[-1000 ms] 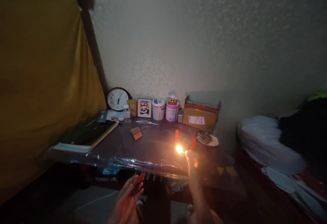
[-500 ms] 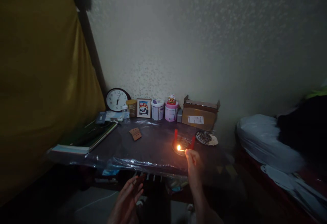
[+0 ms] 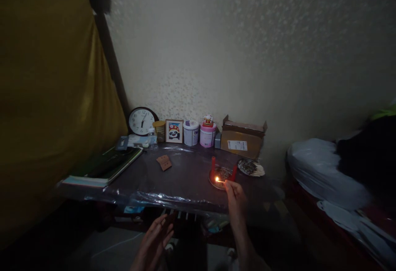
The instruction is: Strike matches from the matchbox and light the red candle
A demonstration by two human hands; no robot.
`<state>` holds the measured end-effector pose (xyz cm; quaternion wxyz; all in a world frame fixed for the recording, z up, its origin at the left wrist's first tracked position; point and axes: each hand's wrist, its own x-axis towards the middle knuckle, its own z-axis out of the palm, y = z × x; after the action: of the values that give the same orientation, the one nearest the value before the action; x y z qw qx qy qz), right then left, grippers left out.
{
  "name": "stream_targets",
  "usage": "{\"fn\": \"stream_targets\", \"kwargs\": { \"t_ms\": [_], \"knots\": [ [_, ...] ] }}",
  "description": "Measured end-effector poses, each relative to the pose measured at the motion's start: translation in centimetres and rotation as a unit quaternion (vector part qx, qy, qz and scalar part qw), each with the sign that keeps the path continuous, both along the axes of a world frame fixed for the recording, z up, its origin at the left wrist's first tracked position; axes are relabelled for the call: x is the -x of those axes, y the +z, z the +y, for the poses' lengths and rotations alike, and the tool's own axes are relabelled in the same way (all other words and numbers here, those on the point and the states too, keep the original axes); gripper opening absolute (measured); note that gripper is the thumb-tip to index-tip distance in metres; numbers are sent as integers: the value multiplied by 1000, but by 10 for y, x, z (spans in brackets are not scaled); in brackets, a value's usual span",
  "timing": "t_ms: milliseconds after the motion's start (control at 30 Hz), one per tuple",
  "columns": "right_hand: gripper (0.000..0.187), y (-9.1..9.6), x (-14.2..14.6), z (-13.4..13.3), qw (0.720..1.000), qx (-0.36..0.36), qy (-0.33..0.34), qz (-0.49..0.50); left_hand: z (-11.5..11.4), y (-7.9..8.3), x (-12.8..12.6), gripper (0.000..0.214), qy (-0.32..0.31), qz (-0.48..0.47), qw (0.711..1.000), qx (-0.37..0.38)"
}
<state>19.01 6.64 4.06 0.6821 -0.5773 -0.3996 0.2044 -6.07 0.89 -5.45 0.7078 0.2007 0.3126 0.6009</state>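
My right hand (image 3: pixel 236 199) pinches a burning match (image 3: pixel 221 181), its flame pointing left over the near rim of a round dish (image 3: pixel 220 187). Two red candles stand at this dish, the left candle (image 3: pixel 213 166) and the right candle (image 3: pixel 234 173); neither shows a flame. Below the table's front edge, my left hand (image 3: pixel 154 238) is curled around a small dark brown flat piece (image 3: pixel 168 220), too dim to name. A second plate (image 3: pixel 250 167) with many matchsticks, dark at one end, lies beyond the right candle. A folded brown card (image 3: pixel 163 162) rests on the table.
Along the wall stand a clock (image 3: pixel 142 121), a framed panda picture (image 3: pixel 174 131), two tins (image 3: pixel 191 133) and a cardboard box (image 3: pixel 243 139). Books (image 3: pixel 105 168) lie at the left of the plastic-covered table (image 3: pixel 185 180). White bags (image 3: pixel 321 172) are piled at right.
The match flame has become smaller and dimmer, and the room light on the table is weaker. Both hands stay almost where they were.
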Motion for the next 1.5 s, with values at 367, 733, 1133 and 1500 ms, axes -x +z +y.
{"fn": "stream_targets", "kwargs": {
  "t_ms": [367,733,1133,1500],
  "knots": [
    [35,-1,-3,5,998,8,41,55,0,-3,0,27,14,-2,1000,11],
    [31,2,-5,13,982,-13,87,164,1,-6,1,26,-1,-3,1000,1],
    [29,12,-9,12,974,-17,131,184,0,-5,1,27,9,6,1000,10],
    [23,2,-21,26,981,-2,137,138,-5,16,-3,31,0,14,1000,21]
  ]
}}
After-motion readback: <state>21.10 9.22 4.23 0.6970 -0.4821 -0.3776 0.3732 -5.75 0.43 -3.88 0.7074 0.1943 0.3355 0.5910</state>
